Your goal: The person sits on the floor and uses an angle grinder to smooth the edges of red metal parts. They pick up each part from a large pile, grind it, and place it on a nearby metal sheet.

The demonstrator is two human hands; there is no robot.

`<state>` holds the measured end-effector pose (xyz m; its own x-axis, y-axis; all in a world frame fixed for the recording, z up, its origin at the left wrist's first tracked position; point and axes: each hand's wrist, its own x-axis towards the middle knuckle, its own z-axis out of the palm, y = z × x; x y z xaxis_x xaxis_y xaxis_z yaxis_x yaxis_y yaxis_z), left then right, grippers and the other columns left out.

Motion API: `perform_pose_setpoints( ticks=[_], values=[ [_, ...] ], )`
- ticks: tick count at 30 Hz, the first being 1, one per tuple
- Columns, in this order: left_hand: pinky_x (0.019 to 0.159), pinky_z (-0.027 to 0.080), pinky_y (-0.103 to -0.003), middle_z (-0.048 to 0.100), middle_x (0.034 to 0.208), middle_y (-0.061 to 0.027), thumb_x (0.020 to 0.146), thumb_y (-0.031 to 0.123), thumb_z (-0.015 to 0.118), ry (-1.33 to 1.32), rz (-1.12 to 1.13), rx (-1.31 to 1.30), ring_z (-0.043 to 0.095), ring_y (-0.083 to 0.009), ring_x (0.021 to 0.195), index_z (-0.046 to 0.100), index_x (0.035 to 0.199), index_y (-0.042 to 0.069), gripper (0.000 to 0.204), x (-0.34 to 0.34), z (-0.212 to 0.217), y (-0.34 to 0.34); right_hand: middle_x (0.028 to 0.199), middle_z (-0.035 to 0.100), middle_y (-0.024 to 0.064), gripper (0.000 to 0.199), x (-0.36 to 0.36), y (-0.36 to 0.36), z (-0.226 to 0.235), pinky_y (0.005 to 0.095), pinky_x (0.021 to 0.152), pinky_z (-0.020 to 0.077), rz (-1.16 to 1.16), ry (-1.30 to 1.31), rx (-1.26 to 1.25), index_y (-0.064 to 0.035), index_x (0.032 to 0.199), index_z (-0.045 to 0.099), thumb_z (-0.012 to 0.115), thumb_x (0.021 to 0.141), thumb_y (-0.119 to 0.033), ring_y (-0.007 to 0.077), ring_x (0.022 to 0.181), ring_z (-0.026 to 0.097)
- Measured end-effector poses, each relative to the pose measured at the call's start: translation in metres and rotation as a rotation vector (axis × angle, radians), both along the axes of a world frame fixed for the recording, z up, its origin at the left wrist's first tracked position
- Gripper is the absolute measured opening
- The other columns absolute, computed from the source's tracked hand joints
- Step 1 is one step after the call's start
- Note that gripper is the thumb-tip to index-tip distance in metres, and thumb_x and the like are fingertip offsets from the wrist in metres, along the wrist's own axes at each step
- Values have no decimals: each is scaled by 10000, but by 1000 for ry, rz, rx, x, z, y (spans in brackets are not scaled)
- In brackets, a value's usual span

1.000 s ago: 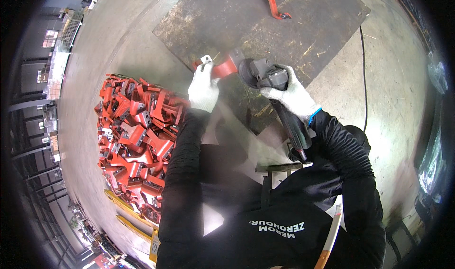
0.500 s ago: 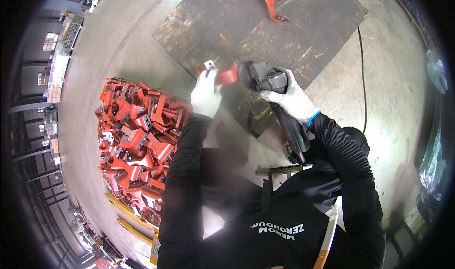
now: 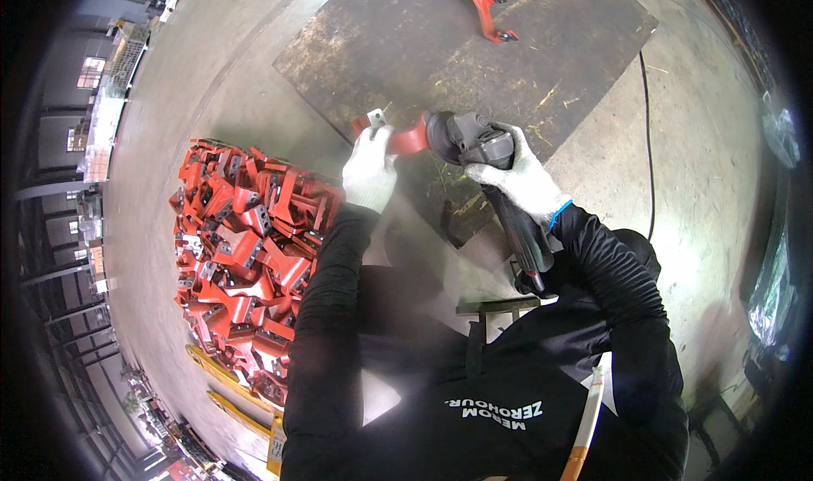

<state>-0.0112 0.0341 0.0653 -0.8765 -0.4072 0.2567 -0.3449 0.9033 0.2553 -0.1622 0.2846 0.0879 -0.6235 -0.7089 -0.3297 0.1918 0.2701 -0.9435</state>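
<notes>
My left hand [image 3: 370, 169], in a white glove, is closed on a red metal bracket [image 3: 410, 138] with a bare metal end showing above the fingers. Gripped in my gloved right hand [image 3: 529, 176] is a dark angle grinder [image 3: 483, 142], its body slanting down toward my lap. The grinder's disc edge meets or nearly meets the right end of the bracket; the exact contact is hard to make out. Both tools are held over the near side of a dark metal plate [image 3: 356, 49]. A second red bracket [image 3: 489, 13] lies alone on the plate's far part.
To my left is a large heap of red brackets [image 3: 254, 252], with yellow pallet-truck forks [image 3: 229, 405] by its near end. A black cable [image 3: 648, 142] runs along the concrete floor at right. A small stool or stand [image 3: 500, 305] shows between my legs.
Both hands stay nearly in place, the left shifting very slightly. A small orange spark seen over the plate earlier is gone.
</notes>
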Motion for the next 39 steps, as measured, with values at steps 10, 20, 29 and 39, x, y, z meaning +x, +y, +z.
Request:
perform_pose_setpoints(
  ticks=[10,20,29,39],
  values=[
    [912,570,-433,631,1288,-133,846,90,746,35,26,53,655,-354,1153,605,1332,119,507,1,-2,-5,1371,583,146,908,-1,1,6,372,1101,467,48,-10,33,-34,1530,356,895,845,-288,221,1253,572],
    [932,571,-446,623,1324,-136,832,99,750,-13,25,60,645,-358,1184,592,1346,122,538,-3,1,-2,1374,581,146,900,0,-5,13,375,1101,468,-32,-83,-37,-34,1528,357,895,848,-276,223,1250,568],
    [914,554,-449,632,1293,-154,888,130,755,61,135,126,655,-407,1128,578,1343,89,490,-5,4,-7,1350,602,152,927,6,10,15,375,1102,469,109,10,102,-34,1536,354,895,840,-319,229,1264,579],
    [797,555,-532,723,891,-288,979,230,687,-4,385,332,705,-499,889,353,1493,17,649,-14,20,3,1260,618,121,878,-12,2,7,340,877,570,-151,-131,-143,-70,1519,358,898,845,-233,177,1054,636]
  ],
)
